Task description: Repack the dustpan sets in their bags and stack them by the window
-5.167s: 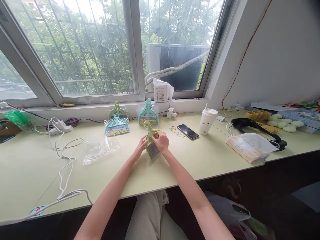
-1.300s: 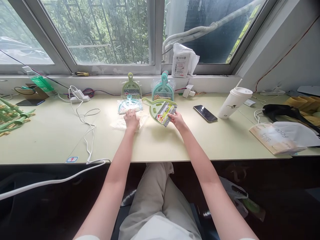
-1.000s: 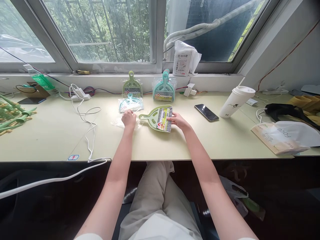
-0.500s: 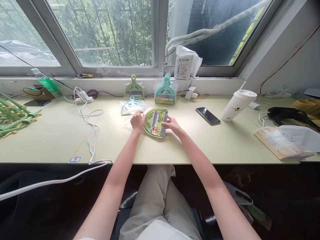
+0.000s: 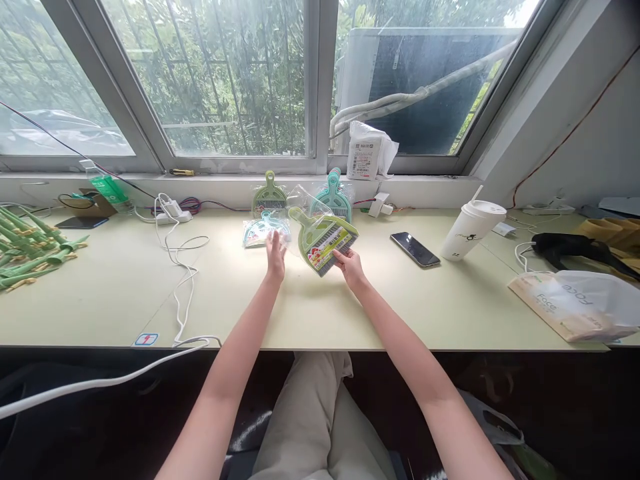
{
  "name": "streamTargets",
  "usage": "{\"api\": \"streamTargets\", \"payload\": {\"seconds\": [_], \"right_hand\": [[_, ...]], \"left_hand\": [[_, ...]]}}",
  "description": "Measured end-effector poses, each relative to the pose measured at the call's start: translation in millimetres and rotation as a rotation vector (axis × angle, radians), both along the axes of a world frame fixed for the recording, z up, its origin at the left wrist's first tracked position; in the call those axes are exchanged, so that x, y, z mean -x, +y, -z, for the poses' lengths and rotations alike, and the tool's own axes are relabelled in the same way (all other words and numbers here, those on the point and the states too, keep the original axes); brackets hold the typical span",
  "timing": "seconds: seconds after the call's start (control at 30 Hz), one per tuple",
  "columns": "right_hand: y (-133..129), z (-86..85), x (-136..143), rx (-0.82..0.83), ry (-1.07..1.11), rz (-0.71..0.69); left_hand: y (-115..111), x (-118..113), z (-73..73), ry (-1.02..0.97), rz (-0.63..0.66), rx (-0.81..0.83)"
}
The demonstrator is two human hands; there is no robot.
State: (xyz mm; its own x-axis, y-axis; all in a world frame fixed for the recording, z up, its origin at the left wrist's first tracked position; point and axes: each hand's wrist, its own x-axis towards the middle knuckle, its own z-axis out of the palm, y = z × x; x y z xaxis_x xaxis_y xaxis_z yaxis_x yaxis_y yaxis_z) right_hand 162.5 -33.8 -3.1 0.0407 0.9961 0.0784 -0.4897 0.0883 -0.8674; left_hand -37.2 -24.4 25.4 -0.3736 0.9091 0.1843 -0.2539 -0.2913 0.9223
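Observation:
My right hand [image 5: 349, 265] grips the lower right edge of a green dustpan and brush set [image 5: 325, 240]. The set is tilted, its handle pointing up and left, with a loose clear wrapper near the handle. A bright label covers part of the grey bristles. Left of it, my left hand [image 5: 276, 257] is raised off the set, fingers extended and apart. Behind that hand lies a packaged blue and white dustpan set [image 5: 263, 230]. A green dustpan set [image 5: 270, 198] and a stack of teal dustpan sets [image 5: 334, 193] lean against the wall below the sill.
A phone [image 5: 415, 249] and a white lidded cup [image 5: 473, 227] with a straw stand to the right, beside a tissue pack [image 5: 570, 303]. A white cable [image 5: 187, 280] winds across the left side, near bamboo stalks [image 5: 40, 250]. A wrapped parcel [image 5: 370, 152] rests on the sill.
My left hand has let go of the green dustpan set and opened. The set has turned, its handle now showing at upper left, still in my right hand. The camera view has tilted upward slightly.

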Motion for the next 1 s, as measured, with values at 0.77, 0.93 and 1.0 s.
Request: {"api": "streamTargets", "payload": {"seconds": [0.77,0.93,1.0], "right_hand": [[-4,-5.4,3,-0.072,-0.185,0.166],[-6,-7.8,4,-0.093,-0.201,0.185],[-7,-7.7,5,-0.085,-0.199,0.184]], "left_hand": [[-11,-29,22.2,0.225,0.765,0.150],[-8,-30,21.4,0.114,0.762,0.140],[-9,-30,21.4,0.100,0.749,0.139]]}}
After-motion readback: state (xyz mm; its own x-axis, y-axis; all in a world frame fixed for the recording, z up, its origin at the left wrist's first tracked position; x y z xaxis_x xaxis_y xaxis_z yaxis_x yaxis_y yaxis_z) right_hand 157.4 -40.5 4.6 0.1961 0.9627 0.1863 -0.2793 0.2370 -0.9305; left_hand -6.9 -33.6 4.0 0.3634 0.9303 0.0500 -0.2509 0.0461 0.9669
